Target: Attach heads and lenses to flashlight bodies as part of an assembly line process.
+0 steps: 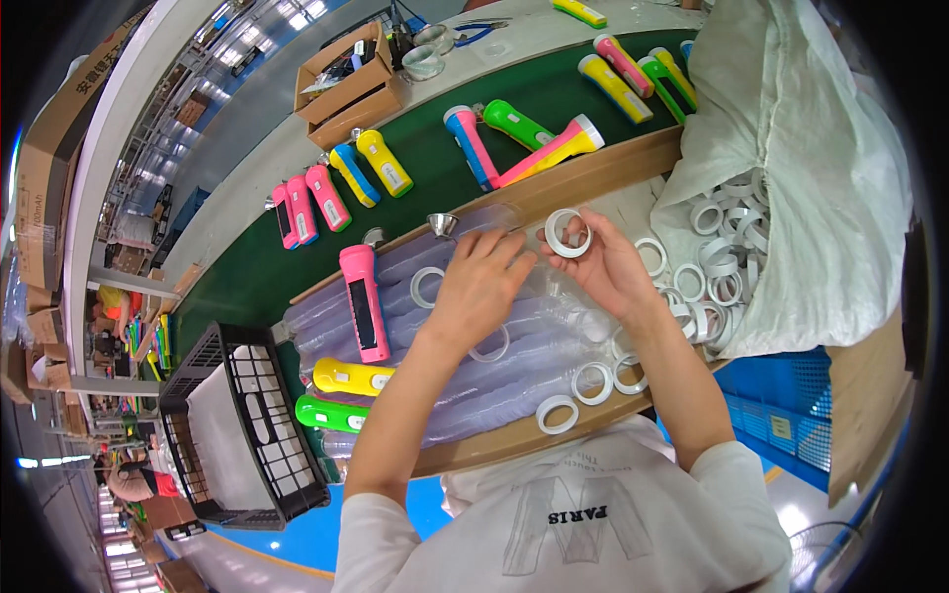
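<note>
My right hand [611,265] holds a white plastic ring [568,254] between thumb and fingers, with its opening facing up. Close beside it, my left hand [481,285] is bent over clear plastic parts [405,267] in a cardboard tray [613,190]. The left fingers are curled, and what they hold, if anything, is hidden. Next to the left fingertips stands a silver reflector cup [442,225]. Loose white rings lie on the clear parts, one ring [427,288] left of my left hand. A pink flashlight [364,304] rests across the tray's left part.
Yellow [348,377] and green [328,414] flashlights lie at the tray's near left. More flashlights [519,124] stand along the green belt [435,133]. A white sack [801,168] spills rings [727,257] at right. A black crate [267,420] sits left; a cardboard box [351,84] is behind.
</note>
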A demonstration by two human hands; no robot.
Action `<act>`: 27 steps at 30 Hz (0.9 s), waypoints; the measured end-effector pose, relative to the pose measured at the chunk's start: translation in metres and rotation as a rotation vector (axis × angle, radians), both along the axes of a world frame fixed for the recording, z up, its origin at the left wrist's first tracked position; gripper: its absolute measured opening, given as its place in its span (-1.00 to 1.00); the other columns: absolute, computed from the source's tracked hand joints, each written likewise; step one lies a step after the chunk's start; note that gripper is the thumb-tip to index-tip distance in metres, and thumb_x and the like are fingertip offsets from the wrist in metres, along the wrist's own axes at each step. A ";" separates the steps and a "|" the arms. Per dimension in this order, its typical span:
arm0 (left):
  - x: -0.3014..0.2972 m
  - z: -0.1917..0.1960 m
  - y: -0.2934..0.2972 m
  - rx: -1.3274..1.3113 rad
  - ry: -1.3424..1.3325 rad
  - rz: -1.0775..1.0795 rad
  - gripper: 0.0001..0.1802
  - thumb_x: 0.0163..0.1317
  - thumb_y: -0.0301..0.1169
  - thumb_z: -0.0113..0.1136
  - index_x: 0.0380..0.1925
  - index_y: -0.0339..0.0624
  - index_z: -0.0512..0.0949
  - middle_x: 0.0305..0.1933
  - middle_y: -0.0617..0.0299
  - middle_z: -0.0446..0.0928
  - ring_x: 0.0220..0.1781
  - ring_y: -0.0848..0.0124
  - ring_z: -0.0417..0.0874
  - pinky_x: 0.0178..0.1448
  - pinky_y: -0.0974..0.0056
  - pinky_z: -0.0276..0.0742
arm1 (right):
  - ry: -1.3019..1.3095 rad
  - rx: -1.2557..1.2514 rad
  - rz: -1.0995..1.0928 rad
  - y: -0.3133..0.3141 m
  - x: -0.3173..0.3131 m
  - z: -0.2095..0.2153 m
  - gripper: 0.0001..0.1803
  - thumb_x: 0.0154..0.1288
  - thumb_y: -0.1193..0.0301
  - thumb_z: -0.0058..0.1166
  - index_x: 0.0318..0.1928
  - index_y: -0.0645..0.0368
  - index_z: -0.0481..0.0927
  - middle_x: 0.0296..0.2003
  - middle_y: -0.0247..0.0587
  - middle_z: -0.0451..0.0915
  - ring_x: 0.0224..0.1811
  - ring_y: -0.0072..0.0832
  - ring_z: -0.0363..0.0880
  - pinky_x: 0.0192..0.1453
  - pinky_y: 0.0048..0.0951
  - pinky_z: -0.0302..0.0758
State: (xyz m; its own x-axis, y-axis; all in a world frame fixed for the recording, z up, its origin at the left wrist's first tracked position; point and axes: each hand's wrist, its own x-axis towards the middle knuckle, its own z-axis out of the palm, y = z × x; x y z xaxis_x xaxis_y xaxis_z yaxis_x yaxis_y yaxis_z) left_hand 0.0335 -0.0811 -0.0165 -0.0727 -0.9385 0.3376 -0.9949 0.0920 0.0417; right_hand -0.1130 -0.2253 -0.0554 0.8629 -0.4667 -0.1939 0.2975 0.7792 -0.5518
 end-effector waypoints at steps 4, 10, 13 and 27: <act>0.013 -0.008 -0.016 0.227 -0.213 0.003 -0.79 -0.02 -0.50 0.11 -0.35 -0.12 0.65 -0.16 0.32 0.60 0.02 0.29 0.51 0.29 0.01 0.23 | -0.033 0.033 -0.006 0.000 -0.001 0.004 -0.68 0.43 0.24 -0.20 -0.36 0.19 0.47 -0.07 0.21 0.58 -0.10 -0.19 0.63 0.03 -0.30 0.55; 0.026 -0.011 -0.014 0.130 -0.142 -0.026 -0.80 -0.08 -0.52 0.18 -0.39 -0.14 0.66 -0.29 0.33 0.60 -0.09 0.34 0.54 0.22 0.07 0.26 | -0.023 0.032 -0.034 -0.001 0.001 0.004 -0.65 0.47 0.17 -0.17 -0.34 0.17 0.47 -0.09 0.17 0.59 -0.12 -0.21 0.63 -0.01 -0.31 0.57; 0.025 -0.007 -0.015 0.098 -0.067 -0.005 -0.82 -0.08 -0.53 0.21 -0.41 -0.13 0.67 -0.26 0.31 0.60 -0.08 0.34 0.54 0.23 0.06 0.23 | 0.006 0.027 -0.019 -0.001 0.002 0.002 -0.63 0.49 0.13 -0.17 -0.32 0.16 0.47 -0.10 0.15 0.59 -0.13 -0.22 0.63 -0.06 -0.32 0.58; 0.018 0.018 -0.017 -0.012 0.174 0.064 -0.86 -0.14 -0.51 0.26 -0.48 -0.11 0.66 -0.34 0.24 0.55 -0.15 0.26 0.55 0.07 0.12 0.36 | 0.007 0.100 0.011 -0.001 0.004 0.001 -0.62 0.51 0.18 -0.30 -0.28 0.19 0.47 -0.08 0.24 0.58 -0.12 -0.16 0.64 -0.02 -0.29 0.59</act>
